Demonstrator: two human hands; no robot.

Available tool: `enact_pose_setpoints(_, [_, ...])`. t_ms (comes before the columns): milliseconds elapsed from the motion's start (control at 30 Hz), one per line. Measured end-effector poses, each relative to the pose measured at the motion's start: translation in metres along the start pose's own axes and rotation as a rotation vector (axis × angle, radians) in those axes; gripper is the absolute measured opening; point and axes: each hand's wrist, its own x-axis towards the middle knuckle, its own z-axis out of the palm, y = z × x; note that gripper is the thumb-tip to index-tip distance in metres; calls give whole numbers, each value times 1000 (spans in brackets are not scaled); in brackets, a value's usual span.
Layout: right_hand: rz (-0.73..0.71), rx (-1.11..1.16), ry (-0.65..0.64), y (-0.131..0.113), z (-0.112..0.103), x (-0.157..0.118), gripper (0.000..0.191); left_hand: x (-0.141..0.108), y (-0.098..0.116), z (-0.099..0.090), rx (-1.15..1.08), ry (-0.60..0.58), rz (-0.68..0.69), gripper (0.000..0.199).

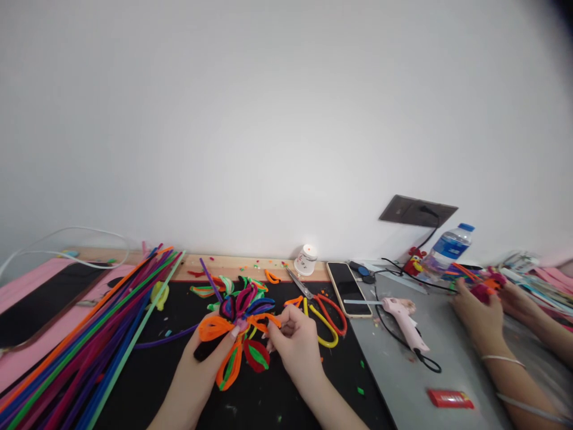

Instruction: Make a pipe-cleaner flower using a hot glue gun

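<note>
A many-coloured pipe-cleaner flower (230, 353) with orange, red, green, blue and purple loop petals is held over the black mat. My left hand (208, 353) is closed around its middle, thumb resting near the pink-purple centre. With thumb and forefinger, my right hand (293, 339) pinches an orange petal on the flower's right side; its other fingers are curled. Behind the flower lie green-and-orange striped pipe-cleaner pieces (203, 290), partly hidden by it. Scissors (330, 319) with red and yellow handles lie just beyond my right hand.
A bundle of pipe cleaners (96, 331) lies at left, beside a dark phone (45, 304). Toward the right are a white cup (306, 260), another phone (347, 288), a pink glue gun (405, 322), a red lighter (450, 399) and a water bottle (450, 248). Another person's hands (481, 316) work at far right.
</note>
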Motion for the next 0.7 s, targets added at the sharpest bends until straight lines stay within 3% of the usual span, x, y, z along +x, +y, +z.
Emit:
enact_pose_setpoints(367, [216,216,-57,-9,1,3,17,2,-3,0,13,-24,52,43])
enact_pose_setpoints(700, [237,246,-75,-10,0,4,15,0,-2,1,-1,-22,37,37])
